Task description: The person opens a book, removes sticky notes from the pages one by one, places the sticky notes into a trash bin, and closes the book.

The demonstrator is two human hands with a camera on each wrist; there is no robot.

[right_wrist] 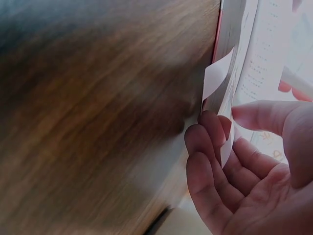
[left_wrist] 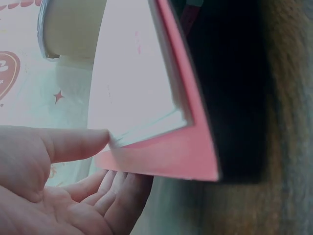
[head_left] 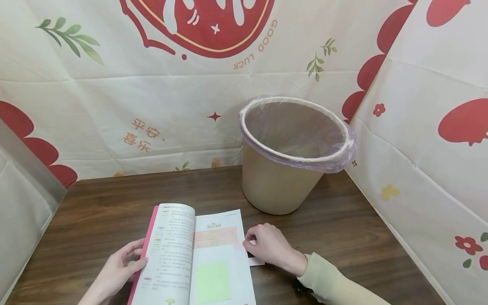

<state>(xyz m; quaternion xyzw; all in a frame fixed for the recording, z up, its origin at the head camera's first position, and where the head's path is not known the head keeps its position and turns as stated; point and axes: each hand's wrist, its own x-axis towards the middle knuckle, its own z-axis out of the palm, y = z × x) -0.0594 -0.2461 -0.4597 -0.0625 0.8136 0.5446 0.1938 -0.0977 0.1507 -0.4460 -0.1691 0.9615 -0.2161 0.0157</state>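
An open book (head_left: 173, 250) with a pink cover (left_wrist: 203, 142) lies on the wooden table. My left hand (head_left: 118, 269) grips its left edge, thumb on the pages and fingers beneath the cover. On the right page are a green sticky note (head_left: 212, 281) and a pale orange strip (head_left: 226, 235). At that page's outer edge, my right hand (head_left: 271, 246) pinches a pale sticky tab (right_wrist: 227, 151) between thumb and curled fingers; part of the tab is hidden by the fingers. Another pale tab (right_wrist: 217, 76) sticks out beside it.
Behind the book, to the right, stands a beige bin (head_left: 280, 182) with a thin purple-tinted liner (head_left: 345, 156) over its rim. A printed cloth (head_left: 190, 97) hangs behind the dark wooden table (head_left: 114, 199) and along its sides.
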